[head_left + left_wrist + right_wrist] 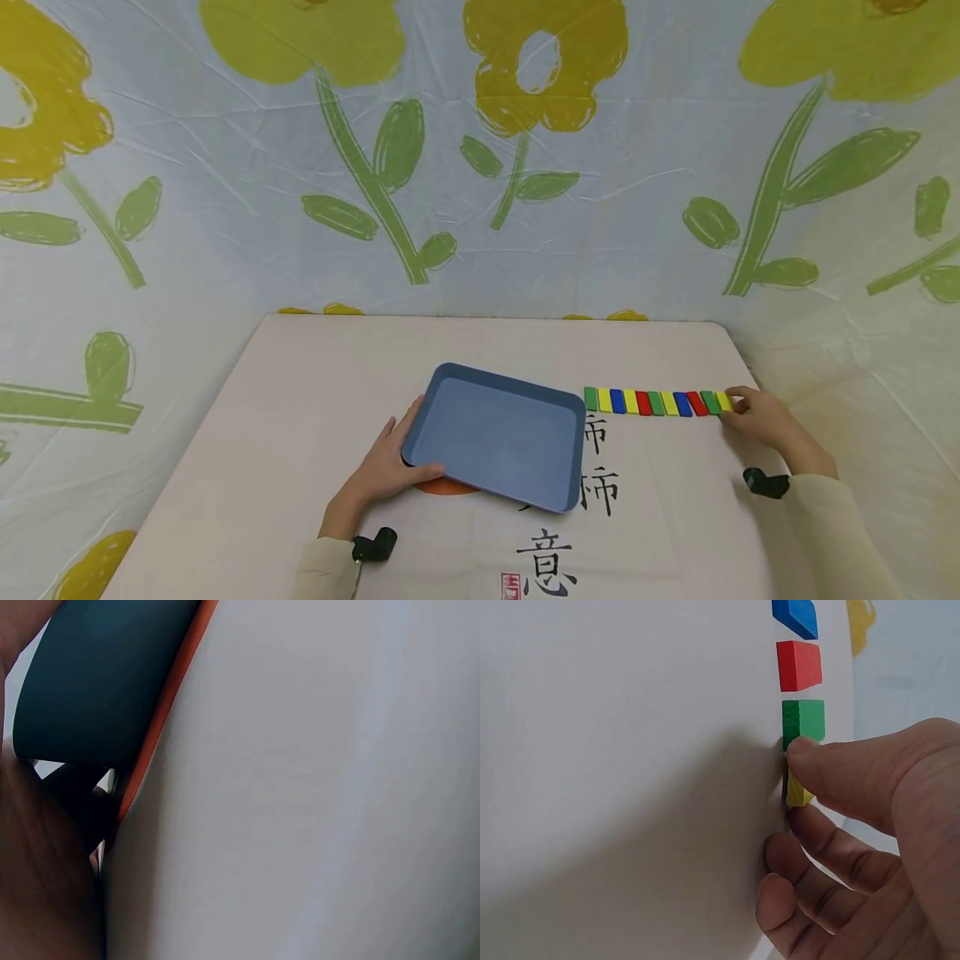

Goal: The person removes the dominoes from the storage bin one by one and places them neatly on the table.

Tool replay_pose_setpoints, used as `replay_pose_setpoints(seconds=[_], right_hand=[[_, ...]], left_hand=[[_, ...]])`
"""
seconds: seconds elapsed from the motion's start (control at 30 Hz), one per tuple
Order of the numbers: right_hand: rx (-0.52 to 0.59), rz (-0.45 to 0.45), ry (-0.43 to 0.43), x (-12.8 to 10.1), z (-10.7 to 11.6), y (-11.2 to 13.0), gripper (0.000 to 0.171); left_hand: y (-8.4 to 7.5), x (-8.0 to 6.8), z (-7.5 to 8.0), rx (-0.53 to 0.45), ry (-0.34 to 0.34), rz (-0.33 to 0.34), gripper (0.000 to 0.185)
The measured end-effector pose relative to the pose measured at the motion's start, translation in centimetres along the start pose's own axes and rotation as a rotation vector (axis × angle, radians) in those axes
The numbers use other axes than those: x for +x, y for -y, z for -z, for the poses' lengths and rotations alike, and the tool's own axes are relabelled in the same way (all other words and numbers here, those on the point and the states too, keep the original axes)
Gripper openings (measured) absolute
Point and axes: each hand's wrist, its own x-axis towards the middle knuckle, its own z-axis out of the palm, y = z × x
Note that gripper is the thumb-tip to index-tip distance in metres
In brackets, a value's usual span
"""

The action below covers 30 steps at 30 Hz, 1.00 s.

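Observation:
At the right end of a row of coloured blocks [656,403], my right hand [767,421] pinches a yellow block [799,792] between thumb and index finger. Its other fingers curl loosely beneath. Beside the yellow block stands a green block [811,720], followed by a red block [799,667] and a blue block [795,616]. My left hand [381,468] grips the near left corner of a blue-grey tray [495,437], thumb along the front rim and fingers along the left side. The tray sits at an angle and has nothing in it.
A pale cloth [675,525] with black characters [546,565] and a red seal print [511,587] covers the table. An orange patch [446,486] shows from under the tray's front edge. Flower-printed curtains [600,250] enclose the table's back and sides.

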Motion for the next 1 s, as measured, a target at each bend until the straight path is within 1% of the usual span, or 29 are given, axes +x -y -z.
replay_pose_setpoints(seconds=[0.23, 0.4, 0.53, 0.67, 0.77, 0.87, 0.93, 1.0], right_hand=[[0.007, -0.009, 0.003, -0.6, -0.1, -0.1, 0.052], [0.014, -0.02, -0.004, -0.8, 0.1, 0.1, 0.055], [0.007, -0.006, 0.0, -0.7, 0.0, 0.3, 0.059], [-0.019, -0.015, 0.014, -0.7, -0.6, 0.7, 0.063], [-0.058, -0.014, 0.003, -1.0, -1.0, 1.6, 0.063], [-0.095, 0.02, -0.034, -1.5, -1.3, 2.8, 0.063], [-0.115, 0.043, -0.055, -1.8, -1.4, 4.0, 0.064], [-0.109, 0.067, -0.069, -2.1, -1.5, 5.4, 0.065]], left_hand=[[0.0, 0.0, -0.2, 0.013, 0.003, 0.001, 0.114], [-0.1, 0.4, -0.2, 0.01, 0.015, -0.002, 0.114], [0.1, 0.5, 0.0, 0.019, 0.019, -0.025, 0.115], [0.5, 0.3, 0.3, 0.033, 0.039, -0.04, 0.117], [0.8, -0.2, 0.9, 0.056, 0.048, -0.044, 0.116], [1.0, -0.4, 1.7, 0.079, 0.038, -0.052, 0.115], [1.2, -0.5, 2.2, 0.088, 0.028, -0.05, 0.114], [1.3, -0.6, 2.7, 0.11, 0.016, -0.052, 0.114]])
